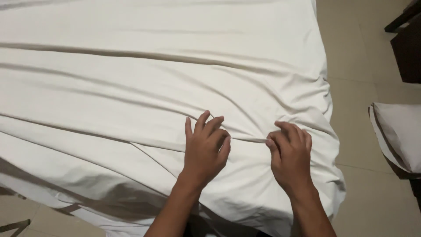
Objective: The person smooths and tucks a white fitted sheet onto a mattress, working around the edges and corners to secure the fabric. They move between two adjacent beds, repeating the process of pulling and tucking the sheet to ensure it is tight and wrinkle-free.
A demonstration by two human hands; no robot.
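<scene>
1. Nearest to us, our left hand (204, 149) lies palm down on the white sheet (131, 87), its fingers (202, 121) spread a little apart and bent at the knuckles, tips pressing into the cloth rather than closing on it
2. Just beside it, our right hand (290, 153) has its fingers (289, 129) curled together and pinched on a raised fold (247, 139) of the sheet
3. That fold is what matters here: it runs as a thin ridge between our two hands, its long axis roughly left to right, one end at the right fingers, the other reaching the left fingertips
4. So the fold sits directly under and ahead of the right fingers, which hold it, and to the right of the left fingers, which only touch its end; the right hand is the nearer one
5. Beyond our hands the sheet spreads over the bed (337, 193) in long creases slanting across it
6. Farther right, on the pale tiled floor (359, 131), we see a white pillow (401, 131) and dark furniture (408, 48), well apart from the bed
</scene>
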